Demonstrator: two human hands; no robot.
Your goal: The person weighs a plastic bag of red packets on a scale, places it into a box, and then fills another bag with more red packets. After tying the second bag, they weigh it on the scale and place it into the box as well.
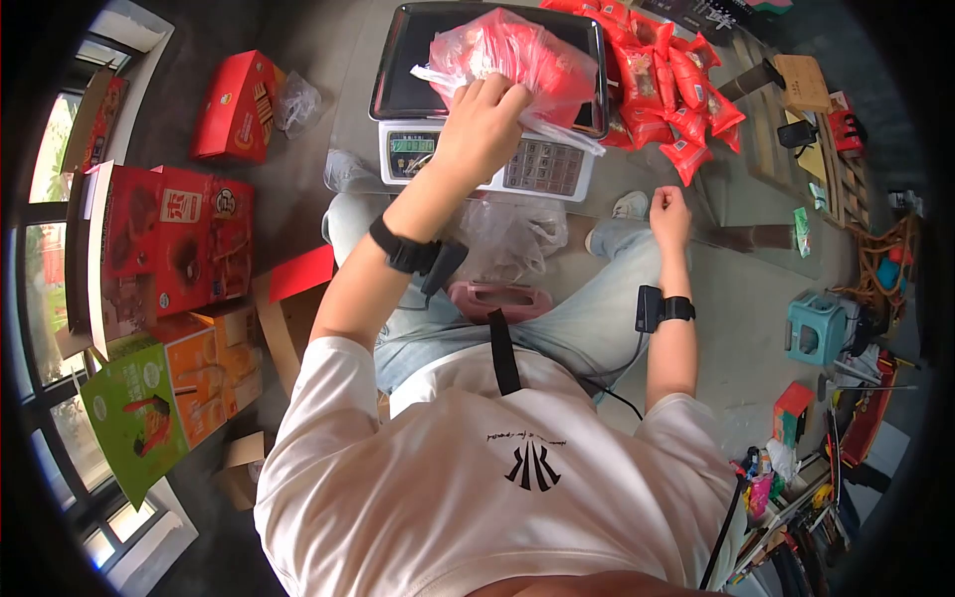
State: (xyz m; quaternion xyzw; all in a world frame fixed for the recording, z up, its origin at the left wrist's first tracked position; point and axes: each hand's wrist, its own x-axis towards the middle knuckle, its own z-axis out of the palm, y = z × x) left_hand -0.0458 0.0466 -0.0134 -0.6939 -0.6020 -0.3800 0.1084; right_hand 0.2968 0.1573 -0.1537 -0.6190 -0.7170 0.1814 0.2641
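So, closest in there's a white T-shirt point(448, 517), then light jeans point(602, 264), with clear plastic bags point(512, 237) bunched up past the lap. The right hand point(671, 216) is off to the side, loosely curled nearly closed; can't tell if anything's tucked inside. Further out sits a white scale point(542, 171), and the left hand point(489, 111) reaches over it, fingers bent in against a pinkish see-through bag point(512, 48). Can't tell whether it's actually gripping the plastic. That bag's resting on the scale's black tray point(403, 75), with a pile of red packets point(681, 85) just beside it.
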